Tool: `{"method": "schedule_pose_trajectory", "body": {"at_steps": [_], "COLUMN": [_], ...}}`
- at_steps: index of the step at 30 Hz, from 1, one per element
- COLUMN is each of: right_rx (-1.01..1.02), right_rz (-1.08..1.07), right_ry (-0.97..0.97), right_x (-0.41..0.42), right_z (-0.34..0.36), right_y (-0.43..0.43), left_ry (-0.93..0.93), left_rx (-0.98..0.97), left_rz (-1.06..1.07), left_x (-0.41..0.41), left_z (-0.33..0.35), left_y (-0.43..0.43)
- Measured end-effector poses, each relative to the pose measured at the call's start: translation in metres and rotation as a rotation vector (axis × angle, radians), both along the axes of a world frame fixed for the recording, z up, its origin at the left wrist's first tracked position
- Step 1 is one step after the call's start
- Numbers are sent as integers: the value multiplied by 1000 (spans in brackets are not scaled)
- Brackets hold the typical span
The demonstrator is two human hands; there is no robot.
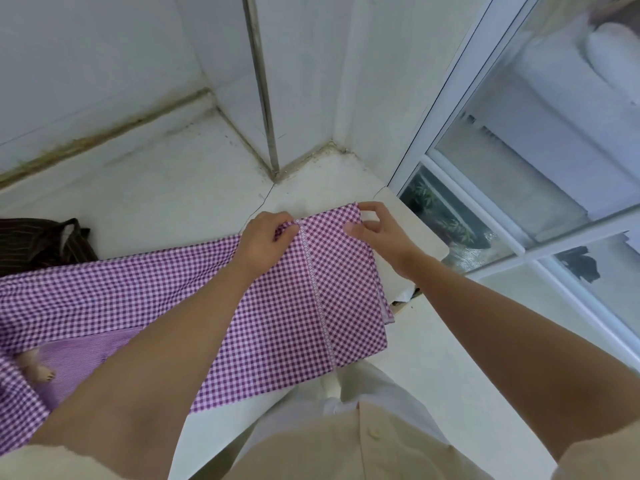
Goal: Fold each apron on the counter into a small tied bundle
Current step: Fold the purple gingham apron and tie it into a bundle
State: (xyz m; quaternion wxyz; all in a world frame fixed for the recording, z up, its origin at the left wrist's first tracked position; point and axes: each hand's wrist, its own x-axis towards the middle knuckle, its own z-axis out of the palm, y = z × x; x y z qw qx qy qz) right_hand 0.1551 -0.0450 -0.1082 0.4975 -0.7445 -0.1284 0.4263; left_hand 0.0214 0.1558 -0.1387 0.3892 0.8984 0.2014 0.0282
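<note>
Head view has the gingham apron (284,306) lying across the white counter (173,202) through the middle of the frame. Its right end is folded into a layered panel, and the long unfolded rest trails off to the lower left.

My left hand (268,233) pinches the panel's far edge beside the patterned trim strip (313,282), fingers curled on the cloth. My right hand (377,230) sits at the far right corner with the thumb on the fabric and the fingers arched over the corner. I cannot tell whether it has closed on the cloth.

The stacked layers worry me most. They already fan apart along the right edge, so if only my left hand truly holds, a pull would skew them and the fold would come out crooked. The heavy tail at the lower left could also drag the panel sideways once I lift.

I see no ties anywhere. If they are buried inside the fold, I will have nothing to knot the bundle with.

A dark striped cloth (38,247) waits at the left edge.
</note>
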Motion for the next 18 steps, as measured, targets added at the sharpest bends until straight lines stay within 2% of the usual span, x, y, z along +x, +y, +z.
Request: {"method": "schedule_pose_trajectory", "body": {"at_steps": [2,5,7,9,11,15,18], "right_rx": [-118,-355,-388,-304,-268,-491,-455], "right_rz": [90,395,471,466,460,532,417], "right_ry": [68,57,320,649,779,632,450], "right_x": [-5,-11,-11,-10,-9,-14,-12], "right_z": [-7,-15,-16,-15,-15,-20,-26], "right_y": [-5,-15,-24,-31,-34,-44,-48], "left_ry": [15,16,17,15,29,188,261], "left_rx": [-64,-70,-53,-23,10,190,296], "left_rz": [12,17,29,49,65,33,55], "left_x": [0,0,2,4,6,10,7], "left_z": [3,5,6,8,9,5,-5], "left_y": [0,-1,-2,-2,-3,-10,-7]}}
